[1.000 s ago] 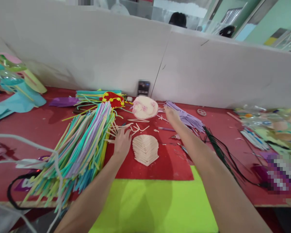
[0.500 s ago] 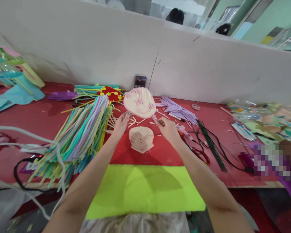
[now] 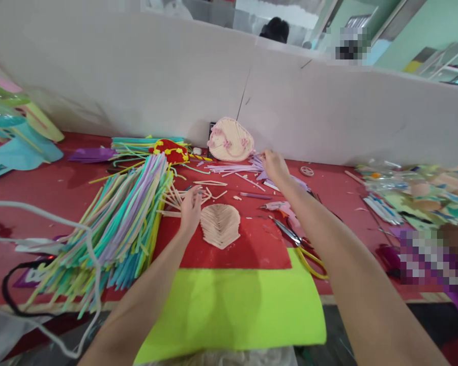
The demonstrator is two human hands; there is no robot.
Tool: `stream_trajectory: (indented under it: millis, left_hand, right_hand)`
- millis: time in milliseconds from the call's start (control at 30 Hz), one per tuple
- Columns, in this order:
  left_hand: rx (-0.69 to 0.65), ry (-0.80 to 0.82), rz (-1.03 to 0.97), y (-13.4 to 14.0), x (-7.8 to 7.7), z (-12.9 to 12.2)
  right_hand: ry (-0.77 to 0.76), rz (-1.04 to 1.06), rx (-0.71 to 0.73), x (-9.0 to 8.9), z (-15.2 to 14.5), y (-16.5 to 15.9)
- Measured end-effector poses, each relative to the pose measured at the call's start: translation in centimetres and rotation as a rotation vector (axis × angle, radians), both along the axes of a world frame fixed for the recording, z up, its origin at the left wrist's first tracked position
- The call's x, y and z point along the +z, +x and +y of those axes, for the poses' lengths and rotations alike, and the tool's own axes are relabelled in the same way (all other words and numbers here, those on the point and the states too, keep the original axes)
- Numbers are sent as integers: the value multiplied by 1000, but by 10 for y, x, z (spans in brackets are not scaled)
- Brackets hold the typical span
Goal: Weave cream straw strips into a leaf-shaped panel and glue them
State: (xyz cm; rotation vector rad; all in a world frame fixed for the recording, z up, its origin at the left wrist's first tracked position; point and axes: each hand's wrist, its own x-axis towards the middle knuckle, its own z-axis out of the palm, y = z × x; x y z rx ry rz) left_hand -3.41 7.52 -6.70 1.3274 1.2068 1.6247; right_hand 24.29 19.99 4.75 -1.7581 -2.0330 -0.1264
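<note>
A cream fan (image 3: 230, 140) trimmed with small pink flowers leans tilted at the back of the table, against the white partition. My right hand (image 3: 274, 165) is closed at the fan's lower right edge, where its short handle is. My left hand (image 3: 191, 207) hovers over pale pipe cleaners (image 3: 172, 199), fingers loosely apart and nothing visible in them. Just right of it, a beige leaf-shaped piece (image 3: 220, 224) made of pipe cleaner rows lies on a red sheet (image 3: 234, 256).
A large bundle of coloured pipe cleaners (image 3: 118, 218) fills the left side. Scissors (image 3: 290, 233) with yellow-red handles and a pink glue gun (image 3: 282, 207) lie under my right forearm. A lime green sheet (image 3: 232, 310) hangs over the front edge. At far right are wrapped flowers (image 3: 435, 185).
The fan has moved back and up to the partition, covering much of the dark phone-like object there. My left hand has let go of it and come down toward the pale pipe cleaners.
</note>
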Motion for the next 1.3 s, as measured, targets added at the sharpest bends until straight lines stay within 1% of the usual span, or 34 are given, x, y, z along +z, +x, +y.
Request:
stream_trajectory:
  millis: [100,200,300,400,467,533,600,700,767,800,867,933,1033,1167,1233,1300]
  left_hand:
    - [11,3,20,-4,2,0]
    - [49,-15,32,-7,4,0]
    - [73,-38,27,-9,7,-1]
    - [60,-21,-5,-11,11,-3]
    - [25,-20,-46,-13,14,-4]
    - [-41,-42,-128,-17,18,-3]
    - [-137,-88,-230,-22,22,-1]
    - [-260,-163,-298,-28,29,2]
    - [-264,-187,-286,-30,32,2]
    - [-251,-186,-250,-31,34,2]
    - [-226,-174,-112,-31,36,0]
    - [-240,-164,64,-30,36,-1]
    - [-275,-172,289,-26,30,-1]
    - [-295,-212,482,-21,15,1]
    - [-285,-237,564,-19,9,1]
    - [-259,-223,644,-19,7,1]
  right_hand:
    - [6,38,20,-1,19,-2]
    - [23,114,11,-11,31,-15]
    - [-20,302,14,-20,34,-32]
    - [-44,530,31,-20,23,-48]
    - [-32,566,42,-18,1,-56]
    - [-38,559,94,-18,-35,-64]
    - [-78,580,136,-22,-83,-72]
    - [-148,612,105,-35,-165,-83]
    - [-245,647,76,-45,-213,-90]
    - [-283,667,45,-50,-233,-93]
    - [-328,690,-11,-59,-265,-99]
    - [-351,691,-63,-68,-285,-105]
    - [-409,698,-90,-81,-301,-110]
    - [-414,674,-124,-98,-309,-108]
    - [-417,649,-118,-103,-312,-107]
    - [-423,634,-113,-105,-314,-107]
